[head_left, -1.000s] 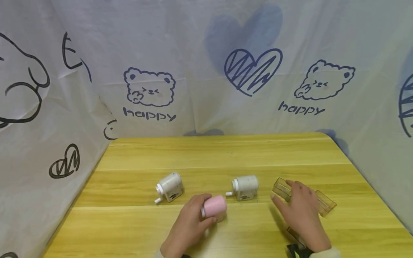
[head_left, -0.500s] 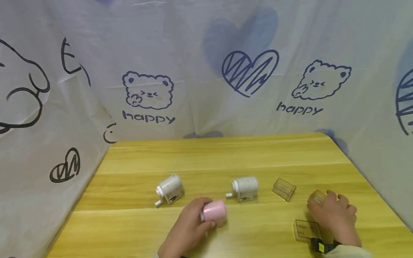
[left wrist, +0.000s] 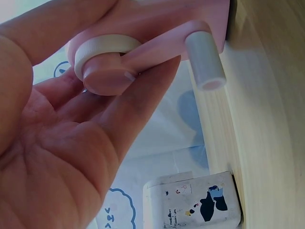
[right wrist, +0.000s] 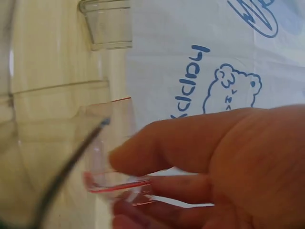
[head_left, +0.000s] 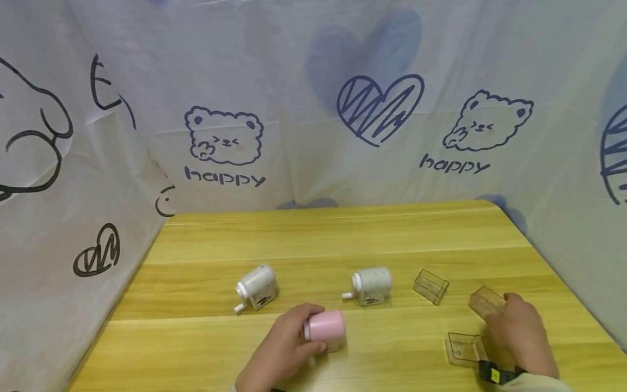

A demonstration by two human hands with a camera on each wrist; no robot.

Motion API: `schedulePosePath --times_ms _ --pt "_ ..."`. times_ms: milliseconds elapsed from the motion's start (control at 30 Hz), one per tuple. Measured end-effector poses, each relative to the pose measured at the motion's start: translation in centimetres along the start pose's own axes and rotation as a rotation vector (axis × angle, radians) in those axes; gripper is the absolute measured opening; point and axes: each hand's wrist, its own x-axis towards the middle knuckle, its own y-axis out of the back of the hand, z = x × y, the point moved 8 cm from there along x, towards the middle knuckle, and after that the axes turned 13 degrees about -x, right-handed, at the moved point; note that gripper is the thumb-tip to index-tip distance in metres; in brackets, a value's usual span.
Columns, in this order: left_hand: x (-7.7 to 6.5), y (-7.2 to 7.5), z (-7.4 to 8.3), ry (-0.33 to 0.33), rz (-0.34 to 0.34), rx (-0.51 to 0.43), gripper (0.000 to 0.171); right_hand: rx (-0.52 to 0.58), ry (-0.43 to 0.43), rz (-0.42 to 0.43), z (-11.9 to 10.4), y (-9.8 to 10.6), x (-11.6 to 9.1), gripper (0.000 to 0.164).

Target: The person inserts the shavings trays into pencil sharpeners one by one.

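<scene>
Pink crank pencil sharpener (head_left: 327,326) is held at the near middle of the wooden table (head_left: 313,234), where it has been kept for the past second; whether its base is touching the wood cannot be told. At the far left, a white crank sharpener (head_left: 258,286) is left untouched, its handle turned toward the near left. Next, the pink body is gripped by the left hand (head_left: 281,343), thumb and fingers set on opposite sides, the crank facing the palm. Behind and to the right, a second white sharpener (head_left: 374,286) is likewise unmoved. Farther right, a small clear bin (head_left: 431,287) has been uncovered, since the right hand (head_left: 521,332) has been shifted rightward. Beside the black wrist strap (head_left: 495,374), an open-topped clear bin (head_left: 465,348) is brought into fuller sight. Beyond it, a clear plastic bin (head_left: 486,301) is now pinched by the right hand at its near-right end; whether it is lifted cannot be told. One bin thus seems to have been singled out, and each hand is now occupied, though bin and sharpener are kept well apart.
</scene>
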Motion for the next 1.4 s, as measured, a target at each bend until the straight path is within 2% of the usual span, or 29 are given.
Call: schedulePosePath --times_ms 100,200,300,367,433,500,567,667,767,900,1000,1400 --pt "0.0 -0.1 0.0 0.006 -0.006 0.01 0.05 0.093 -0.038 0.109 -0.1 1.2 -0.3 0.072" --pt "0.0 -0.1 0.0 0.003 -0.009 0.012 0.05 0.18 0.008 0.284 -1.6 2.3 -0.9 0.071" --pt "-0.1 -0.1 0.2 -0.011 -0.009 0.006 0.049 0.229 0.166 0.411 -4.3 2.7 -1.9 0.062" --pt "-0.1 -0.1 0.2 -0.012 -0.01 0.004 0.049 0.269 0.304 0.449 -6.5 2.5 -2.5 0.057" --pt "-0.1 -0.1 0.1 -0.012 -0.008 0.005 0.049 0.322 0.439 0.424 -8.6 2.0 -3.0 0.054" --pt "-0.1 -0.2 0.1 -0.01 -0.006 0.006 0.049 0.389 0.537 0.362 -10.5 1.2 -3.3 0.053" --pt "-0.1 -0.2 0.0 -0.012 -0.004 0.01 0.049 0.45 0.604 0.289 -12.0 0.5 -3.6 0.051" --pt "-0.1 -0.1 0.1 -0.026 -0.003 0.013 0.049 0.485 0.688 0.211 -14.0 -0.5 -4.4 0.049" --pt "0.0 -0.1 0.1 -0.031 -0.004 0.014 0.049 0.452 0.775 0.196 -15.8 -1.2 -5.2 0.049" --pt "0.0 -0.2 0.0 -0.024 -0.005 0.016 0.048 0.354 0.809 0.193 -17.2 -2.3 -5.8 0.053" --pt "-0.1 -0.2 0.0 -0.015 -0.007 0.016 0.048 0.311 0.795 0.152 -17.6 -3.1 -5.9 0.057" --pt "0.0 0.1 0.4 -0.058 0.006 0.008 0.047 0.273 0.879 0.023 -19.0 -5.0 -6.2 0.054"
